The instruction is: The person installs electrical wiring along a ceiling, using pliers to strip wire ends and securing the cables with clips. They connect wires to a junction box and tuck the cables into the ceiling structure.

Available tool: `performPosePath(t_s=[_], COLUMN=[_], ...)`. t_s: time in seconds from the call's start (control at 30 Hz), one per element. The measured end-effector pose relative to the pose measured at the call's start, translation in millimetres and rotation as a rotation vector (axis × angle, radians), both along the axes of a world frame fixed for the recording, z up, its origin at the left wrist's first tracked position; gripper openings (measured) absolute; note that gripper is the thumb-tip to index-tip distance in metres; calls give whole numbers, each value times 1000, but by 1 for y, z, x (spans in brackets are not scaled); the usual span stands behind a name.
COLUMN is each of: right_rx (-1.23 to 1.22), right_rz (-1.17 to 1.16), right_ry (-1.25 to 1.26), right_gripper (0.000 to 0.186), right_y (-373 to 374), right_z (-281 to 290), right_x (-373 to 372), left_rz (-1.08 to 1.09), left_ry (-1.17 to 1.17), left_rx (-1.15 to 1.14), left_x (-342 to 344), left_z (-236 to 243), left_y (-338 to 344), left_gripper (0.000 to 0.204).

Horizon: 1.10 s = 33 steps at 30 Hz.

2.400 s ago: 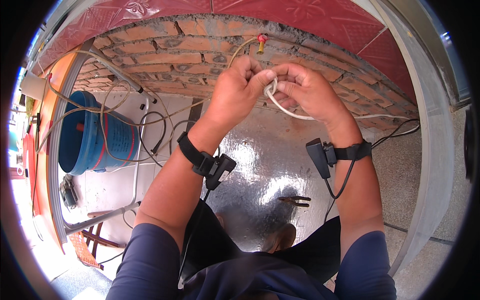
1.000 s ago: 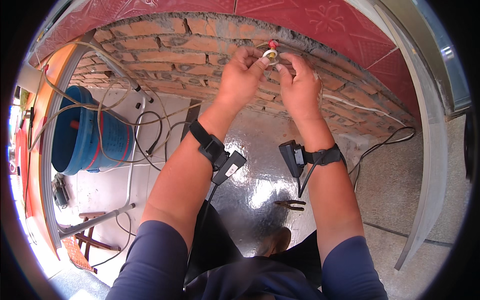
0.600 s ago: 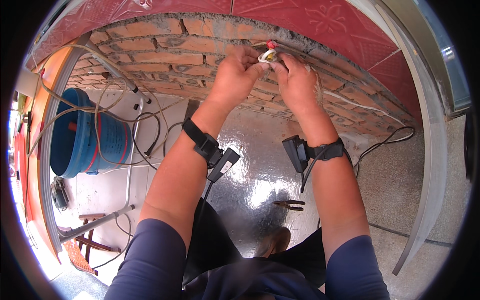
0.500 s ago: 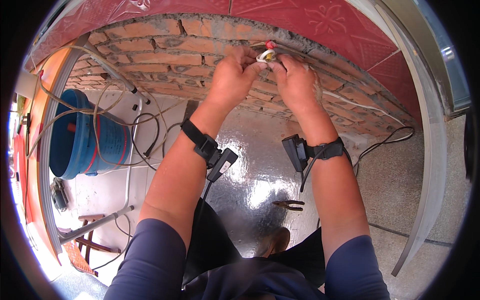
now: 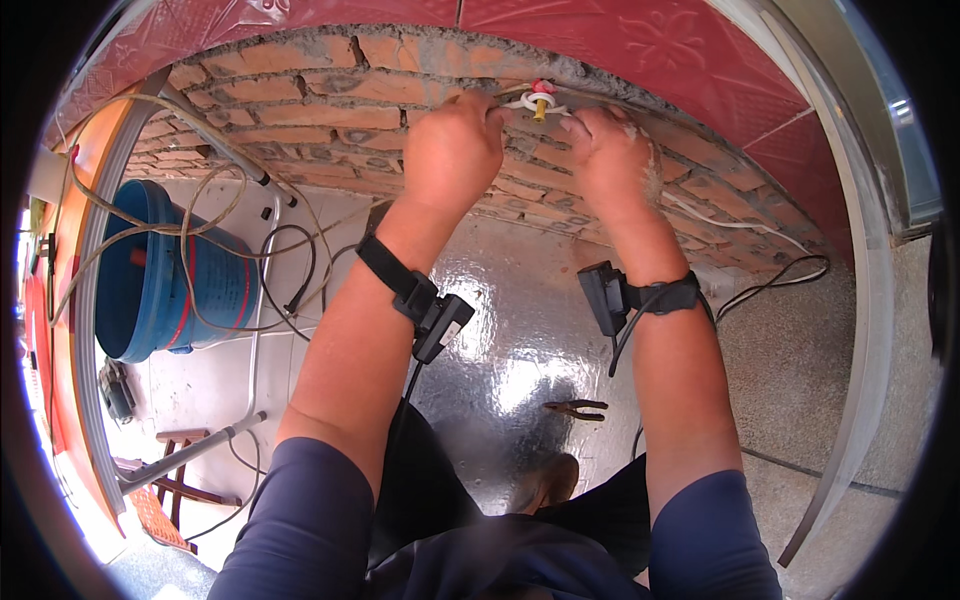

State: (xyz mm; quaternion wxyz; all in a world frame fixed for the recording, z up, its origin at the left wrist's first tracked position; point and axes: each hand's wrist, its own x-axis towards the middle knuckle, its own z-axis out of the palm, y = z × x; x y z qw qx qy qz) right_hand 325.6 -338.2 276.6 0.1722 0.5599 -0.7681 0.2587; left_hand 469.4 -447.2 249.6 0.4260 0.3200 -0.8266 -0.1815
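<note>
A white cord (image 5: 528, 101) is looped around a small brass-coloured stub (image 5: 540, 112) in front of the brick wall, with a red piece (image 5: 543, 86) just above it. To the left of the stub, my left hand (image 5: 455, 150) is closed on one side of the cord. My right hand (image 5: 612, 155) pinches the other side, to the right. Both hands stand a little away from the loop, and the cord runs between them. Fingertips on each hand are partly hidden.
Pliers (image 5: 577, 410) lie on the shiny floor below my arms. At left are a blue bucket (image 5: 150, 270), tangled cables (image 5: 190, 225) and a metal-framed stand (image 5: 255, 330). Red patterned tiles (image 5: 650, 40) top the brick wall (image 5: 320, 115). A curved pale edge (image 5: 870, 300) borders the right.
My hands have moved apart, left hand leftward and right hand rightward, drawing the cord's loop closer around the stub. The brass-coloured stub now shows more fully.
</note>
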Motion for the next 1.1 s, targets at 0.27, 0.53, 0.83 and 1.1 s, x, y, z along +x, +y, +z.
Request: performPosePath(t_s=[0.27, 0.53, 0.83, 1.1], right_rx=[-112, -122, -269, -402], right_rz=[84, -59, -75, -245], right_ry=[115, -34, 29, -1337], right_gripper=[13, 14, 18, 24], right_y=[2, 14, 111, 112], right_z=[6, -5, -31, -29], right_x=[-15, 2, 8, 12], left_rz=[5, 4, -35, -49], left_ry=[-14, -47, -95, -75], left_rx=[-113, -73, -46, -69], left_x=[12, 14, 15, 14], left_z=[7, 5, 2, -2], left_y=[-11, -8, -7, -15], left_gripper=[14, 15, 17, 18])
